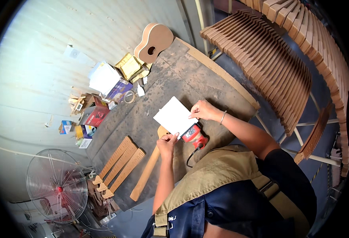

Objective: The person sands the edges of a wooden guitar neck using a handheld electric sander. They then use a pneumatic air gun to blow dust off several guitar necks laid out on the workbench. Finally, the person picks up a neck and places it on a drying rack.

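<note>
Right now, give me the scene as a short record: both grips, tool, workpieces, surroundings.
left grip: pinching the white sheet at its near corner
right grip: pinching the sheet's right edge
tool: red power tool, at the sheet's near edge; contact unclear
surface: dark bench
workpieces: long wooden neck beside the left grip; three shorter wooden pieces farther left
far end: guitar-shaped body
left of bench: caged fan
right of bench: racked wooden pieces
</note>
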`<control>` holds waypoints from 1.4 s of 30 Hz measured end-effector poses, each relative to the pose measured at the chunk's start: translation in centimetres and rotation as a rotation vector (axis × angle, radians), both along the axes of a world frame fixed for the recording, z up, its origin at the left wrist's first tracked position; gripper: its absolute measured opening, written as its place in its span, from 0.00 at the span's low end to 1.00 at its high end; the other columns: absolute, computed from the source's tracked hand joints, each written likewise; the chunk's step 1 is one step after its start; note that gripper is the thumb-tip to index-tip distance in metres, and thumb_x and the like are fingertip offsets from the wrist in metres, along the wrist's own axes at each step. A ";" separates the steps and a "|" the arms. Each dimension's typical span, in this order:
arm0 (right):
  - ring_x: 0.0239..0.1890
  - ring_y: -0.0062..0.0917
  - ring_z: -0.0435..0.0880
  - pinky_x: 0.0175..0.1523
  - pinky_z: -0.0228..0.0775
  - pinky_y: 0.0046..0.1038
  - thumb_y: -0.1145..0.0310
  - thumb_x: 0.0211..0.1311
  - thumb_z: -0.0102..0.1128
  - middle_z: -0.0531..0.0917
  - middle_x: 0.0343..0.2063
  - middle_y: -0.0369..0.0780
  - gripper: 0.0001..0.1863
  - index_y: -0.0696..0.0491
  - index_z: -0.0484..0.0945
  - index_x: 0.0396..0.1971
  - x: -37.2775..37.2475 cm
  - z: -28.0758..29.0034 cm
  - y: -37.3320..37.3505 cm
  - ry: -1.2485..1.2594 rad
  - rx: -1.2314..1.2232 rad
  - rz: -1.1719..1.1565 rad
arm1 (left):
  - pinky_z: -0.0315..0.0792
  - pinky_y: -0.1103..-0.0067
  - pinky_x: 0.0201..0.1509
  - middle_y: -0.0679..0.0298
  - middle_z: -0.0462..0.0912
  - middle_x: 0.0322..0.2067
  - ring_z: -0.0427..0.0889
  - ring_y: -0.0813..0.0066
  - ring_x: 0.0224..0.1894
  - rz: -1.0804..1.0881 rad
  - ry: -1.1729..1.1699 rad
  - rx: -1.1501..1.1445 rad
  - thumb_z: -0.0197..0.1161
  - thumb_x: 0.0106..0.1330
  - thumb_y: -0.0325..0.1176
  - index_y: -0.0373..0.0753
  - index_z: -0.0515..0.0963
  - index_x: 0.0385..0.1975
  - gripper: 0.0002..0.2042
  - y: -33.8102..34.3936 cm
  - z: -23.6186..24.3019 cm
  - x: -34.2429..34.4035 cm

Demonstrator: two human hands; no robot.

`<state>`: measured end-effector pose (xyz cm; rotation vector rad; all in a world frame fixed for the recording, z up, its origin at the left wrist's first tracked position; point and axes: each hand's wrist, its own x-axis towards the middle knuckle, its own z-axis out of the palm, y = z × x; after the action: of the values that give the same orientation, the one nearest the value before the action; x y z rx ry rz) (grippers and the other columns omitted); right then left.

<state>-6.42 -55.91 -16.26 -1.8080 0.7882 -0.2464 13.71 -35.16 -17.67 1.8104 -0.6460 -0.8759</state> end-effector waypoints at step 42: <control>0.64 0.39 0.80 0.72 0.71 0.42 0.32 0.77 0.46 0.80 0.62 0.50 0.44 0.62 0.74 0.65 -4.7 -6.8 15.5 -0.345 1.750 -0.445 | 0.78 0.67 0.66 0.47 0.68 0.74 0.83 0.49 0.62 -1.003 -1.105 -0.135 0.56 0.65 0.20 0.32 0.61 0.76 0.35 -1.9 1.9 -0.3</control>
<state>-11.16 -40.39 -23.06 0.0612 0.7060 -0.0619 13.44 -37.04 -15.80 1.6954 -2.3671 -0.2871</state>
